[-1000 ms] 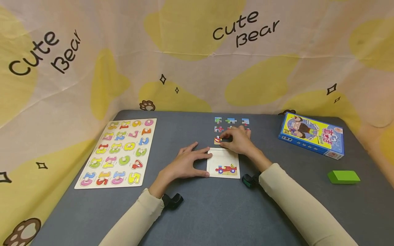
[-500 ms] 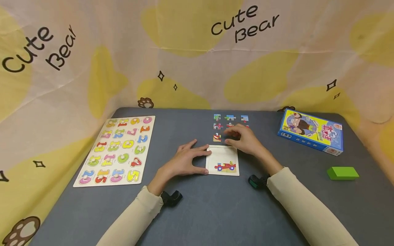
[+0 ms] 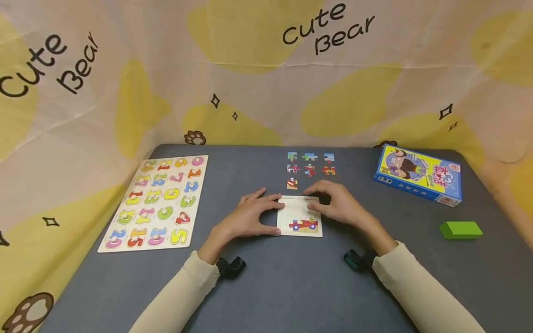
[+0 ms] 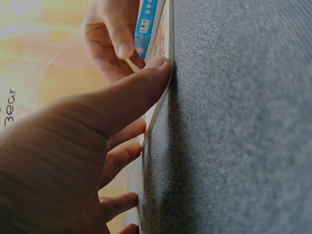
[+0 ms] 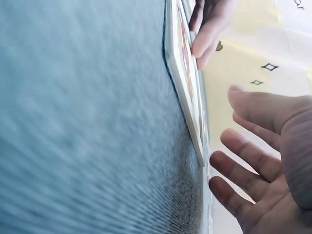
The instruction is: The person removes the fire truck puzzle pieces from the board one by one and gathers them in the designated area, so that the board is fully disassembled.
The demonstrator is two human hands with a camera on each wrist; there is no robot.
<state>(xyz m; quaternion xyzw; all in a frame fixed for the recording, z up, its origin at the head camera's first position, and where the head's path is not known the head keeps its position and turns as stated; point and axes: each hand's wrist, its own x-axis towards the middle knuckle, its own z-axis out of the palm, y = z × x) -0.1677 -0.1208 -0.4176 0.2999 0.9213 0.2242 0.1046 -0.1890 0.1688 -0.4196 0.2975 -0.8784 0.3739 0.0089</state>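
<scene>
A white puzzle tray [image 3: 299, 215] lies on the table, with a red and blue car picture in its lower right. My left hand [image 3: 245, 212] rests at its left edge, fingers spread, thumb and index fingertip touching the rim. My right hand [image 3: 341, 203] hovers over the tray's upper right corner. The left wrist view shows it pinching a thin puzzle piece [image 4: 132, 65], seen edge-on; its printed face is hidden. Behind the tray lie several loose puzzle pieces [image 3: 309, 170] in rows.
A number puzzle board [image 3: 160, 201] lies at the left. At the right are a blue and yellow box [image 3: 418, 173] and a green block [image 3: 461, 230]. A printed curtain [image 3: 250, 69] hangs behind the table.
My right hand has drawn back from the loose puzzle pieces toward the tray's upper right corner, carrying a puzzle piece. My left hand stays at the tray's left edge.
</scene>
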